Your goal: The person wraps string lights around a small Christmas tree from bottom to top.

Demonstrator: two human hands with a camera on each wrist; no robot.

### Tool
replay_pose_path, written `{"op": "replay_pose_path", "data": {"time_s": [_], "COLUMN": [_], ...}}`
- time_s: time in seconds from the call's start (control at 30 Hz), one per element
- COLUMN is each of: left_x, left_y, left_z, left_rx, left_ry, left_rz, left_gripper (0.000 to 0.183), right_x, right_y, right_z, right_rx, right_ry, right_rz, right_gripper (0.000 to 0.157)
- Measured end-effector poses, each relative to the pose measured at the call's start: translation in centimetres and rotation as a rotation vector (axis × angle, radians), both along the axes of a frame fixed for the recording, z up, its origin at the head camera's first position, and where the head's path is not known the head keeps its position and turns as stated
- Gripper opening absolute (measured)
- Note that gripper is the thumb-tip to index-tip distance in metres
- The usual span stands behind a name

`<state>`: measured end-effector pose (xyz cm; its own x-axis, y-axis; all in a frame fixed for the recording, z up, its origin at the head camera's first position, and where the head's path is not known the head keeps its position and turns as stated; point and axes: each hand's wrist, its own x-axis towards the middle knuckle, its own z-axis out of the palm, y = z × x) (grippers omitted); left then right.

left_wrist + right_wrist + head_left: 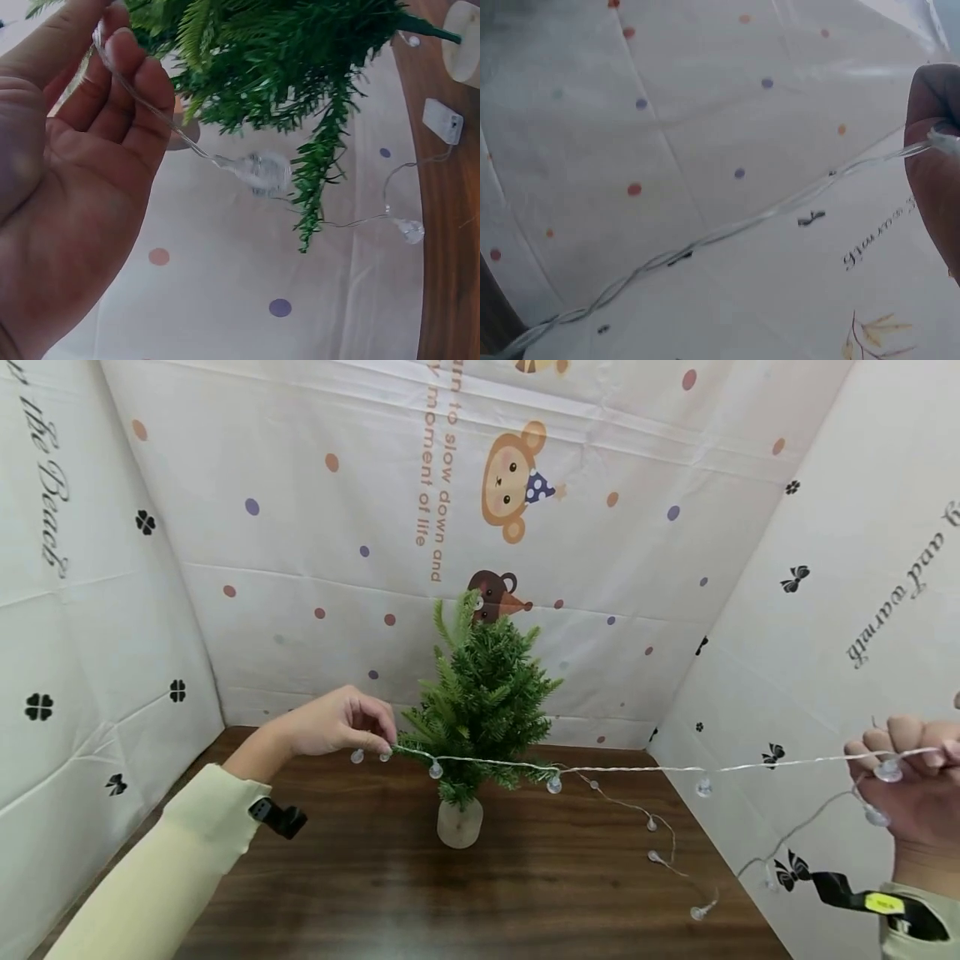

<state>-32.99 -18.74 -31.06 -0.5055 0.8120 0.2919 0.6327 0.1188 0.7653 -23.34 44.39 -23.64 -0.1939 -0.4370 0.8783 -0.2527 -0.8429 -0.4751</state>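
Observation:
A string of clear bulb lights [630,769] stretches nearly level across the front of a small green artificial tree [491,693]. At the tree's left side, my left hand [337,724] pinches the wire between thumb and fingertips, as the left wrist view also shows. Far to the right and raised, my right hand [917,789] grips the other end of the taut stretch, its fingers curled. A loose length with several bulbs hangs below that hand, and more bulbs [651,823] trail down at the tree's right.
The tree stands upright on a pale round base [459,825] on a dark wooden table [360,885]. A small white box [442,121] with a wire lies on the table near the base. Printed cloth [300,527] encloses the back and both sides.

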Motion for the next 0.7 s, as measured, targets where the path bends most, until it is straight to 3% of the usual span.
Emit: {"op": "replay_pose_path", "data": {"time_s": [0.2,0.47,0.57,0.7], "left_x": [0.8,1.0,1.1,1.4], "left_y": [0.2,0.8,1.0,1.1], "left_z": [-0.5,-1.3,-1.6,-1.8], "left_rx": [-0.057,-0.039,-0.036,-0.048], "left_ry": [-0.005,0.016,0.025,0.07], "left_rz": [0.067,0.061,0.083,0.174], "left_gripper": [0.007,0.011,0.012,0.012], "right_x": [-0.6,-3.0,-4.1,-5.2], "right_y": [2.2,4.1,4.0,3.3], "right_z": [0.3,1.5,2.0,2.6], "right_rx": [0.065,0.136,0.164,0.181], "right_ry": [-0.176,-0.491,-0.577,-0.696], "right_rz": [-0.124,-0.21,-0.372,-0.593], "right_gripper": [0.034,0.045,0.052,0.054]}}
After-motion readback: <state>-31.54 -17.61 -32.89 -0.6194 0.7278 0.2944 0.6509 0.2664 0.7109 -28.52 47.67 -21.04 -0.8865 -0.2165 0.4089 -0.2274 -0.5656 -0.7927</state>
